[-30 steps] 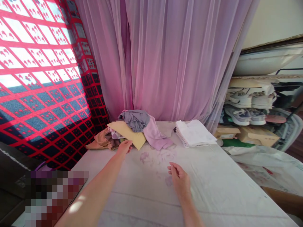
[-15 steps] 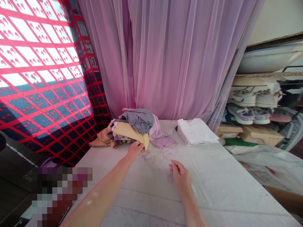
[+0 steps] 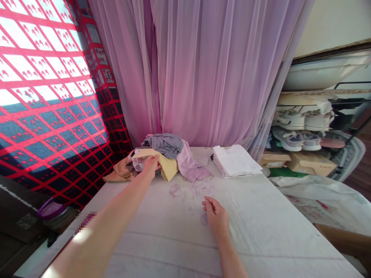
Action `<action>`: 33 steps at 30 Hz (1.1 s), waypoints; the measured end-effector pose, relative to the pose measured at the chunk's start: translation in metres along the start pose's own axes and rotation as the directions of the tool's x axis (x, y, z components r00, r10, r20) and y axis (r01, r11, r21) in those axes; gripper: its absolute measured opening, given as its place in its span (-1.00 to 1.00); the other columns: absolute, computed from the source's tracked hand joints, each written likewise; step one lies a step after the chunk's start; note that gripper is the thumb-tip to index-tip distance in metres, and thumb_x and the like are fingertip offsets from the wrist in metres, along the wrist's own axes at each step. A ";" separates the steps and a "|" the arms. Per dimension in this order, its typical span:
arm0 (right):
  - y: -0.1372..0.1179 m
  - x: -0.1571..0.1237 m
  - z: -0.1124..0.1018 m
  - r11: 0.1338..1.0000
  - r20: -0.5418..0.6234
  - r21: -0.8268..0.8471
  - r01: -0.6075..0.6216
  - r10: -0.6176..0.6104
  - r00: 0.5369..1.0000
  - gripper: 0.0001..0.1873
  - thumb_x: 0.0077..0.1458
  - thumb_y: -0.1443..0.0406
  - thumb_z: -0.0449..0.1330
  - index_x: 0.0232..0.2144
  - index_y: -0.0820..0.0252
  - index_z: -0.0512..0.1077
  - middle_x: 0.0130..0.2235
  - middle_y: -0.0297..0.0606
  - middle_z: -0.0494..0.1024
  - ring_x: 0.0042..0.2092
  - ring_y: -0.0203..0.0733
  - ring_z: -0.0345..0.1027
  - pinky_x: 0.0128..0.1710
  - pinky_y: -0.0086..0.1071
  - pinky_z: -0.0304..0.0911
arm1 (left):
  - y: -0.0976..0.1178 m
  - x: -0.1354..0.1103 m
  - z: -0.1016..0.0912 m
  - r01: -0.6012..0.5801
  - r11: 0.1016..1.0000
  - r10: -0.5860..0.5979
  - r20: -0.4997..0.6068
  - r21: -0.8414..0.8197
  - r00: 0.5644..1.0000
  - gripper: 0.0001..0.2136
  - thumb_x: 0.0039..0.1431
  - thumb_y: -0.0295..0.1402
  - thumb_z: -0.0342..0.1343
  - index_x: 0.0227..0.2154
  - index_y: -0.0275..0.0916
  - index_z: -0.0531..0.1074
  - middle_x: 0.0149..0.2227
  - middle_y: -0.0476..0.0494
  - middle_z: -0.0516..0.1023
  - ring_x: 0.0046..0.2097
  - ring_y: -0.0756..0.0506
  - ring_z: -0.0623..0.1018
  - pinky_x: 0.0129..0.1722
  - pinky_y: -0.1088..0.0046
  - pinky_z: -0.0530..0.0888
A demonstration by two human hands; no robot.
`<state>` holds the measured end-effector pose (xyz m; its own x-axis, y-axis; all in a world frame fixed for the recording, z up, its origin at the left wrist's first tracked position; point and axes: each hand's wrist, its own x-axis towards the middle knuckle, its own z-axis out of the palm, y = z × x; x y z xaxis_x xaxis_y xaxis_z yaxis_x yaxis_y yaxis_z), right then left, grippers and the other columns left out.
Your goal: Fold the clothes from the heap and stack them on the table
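Left hand point(image 3: 150, 166) clamped on the yellow cloth point(image 3: 169, 170) atop the laundry pile point(image 3: 165, 146)
Pinching just one layer works best; right hand point(image 3: 216, 218) lies open on the white sheet point(image 3: 275, 239)

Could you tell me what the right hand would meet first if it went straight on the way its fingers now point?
The right hand would probably meet the lilac garment first, though depth is hard to judge. The pale scraps lie flat on the sheet along that line, so it may pass above them.

No readable text anywhere. The clothes point(image 3: 165, 146) show no legible print, and the cardboard boxes point(image 3: 311, 164) carry only small marks, too small to read.
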<state>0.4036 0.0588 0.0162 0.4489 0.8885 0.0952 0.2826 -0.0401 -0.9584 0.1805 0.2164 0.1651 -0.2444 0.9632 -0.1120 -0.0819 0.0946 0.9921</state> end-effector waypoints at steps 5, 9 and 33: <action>0.004 0.001 0.001 1.000 -0.012 0.026 0.002 -0.002 1.000 -0.54 -0.02 0.03 0.04 -0.26 0.19 0.54 -0.35 -0.12 0.64 -0.37 -0.06 0.52 -0.35 -0.29 0.35 | 0.075 0.020 0.033 -0.134 0.986 0.144 0.097 -0.099 0.985 -0.82 0.03 -0.29 0.21 -0.33 -0.16 0.35 -0.42 0.03 0.50 -0.37 -0.01 0.56 -0.32 0.47 0.52; 0.003 0.001 0.001 1.000 0.000 0.022 0.000 0.000 1.000 -0.53 -0.02 0.02 0.03 -0.27 0.18 0.55 -0.35 -0.11 0.64 -0.36 -0.04 0.52 -0.33 -0.28 0.34 | 0.102 0.017 0.036 -0.190 0.959 0.225 0.159 -0.211 0.961 -0.80 0.06 -0.22 0.19 -0.29 -0.15 0.36 -0.40 -0.01 0.53 -0.34 -0.06 0.58 -0.28 0.38 0.55; 0.009 0.024 -0.096 0.512 -0.147 0.858 -0.027 0.296 0.944 -0.68 -0.09 0.05 0.23 -0.28 0.03 0.52 -0.25 -0.37 0.58 -0.27 -0.31 0.45 -0.36 -0.45 0.33 | -0.031 -0.114 -0.024 -0.636 0.494 -0.207 0.790 0.593 0.577 -0.83 0.06 -0.31 0.08 -0.34 -0.17 0.54 -0.31 0.03 0.61 -0.21 -0.08 0.55 -0.23 0.52 0.39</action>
<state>0.4980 0.0361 0.0353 0.6320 0.7594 -0.1545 -0.5951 0.3479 -0.7245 0.1879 0.0980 0.1460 0.6392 0.7352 -0.2255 0.6884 -0.4163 0.5939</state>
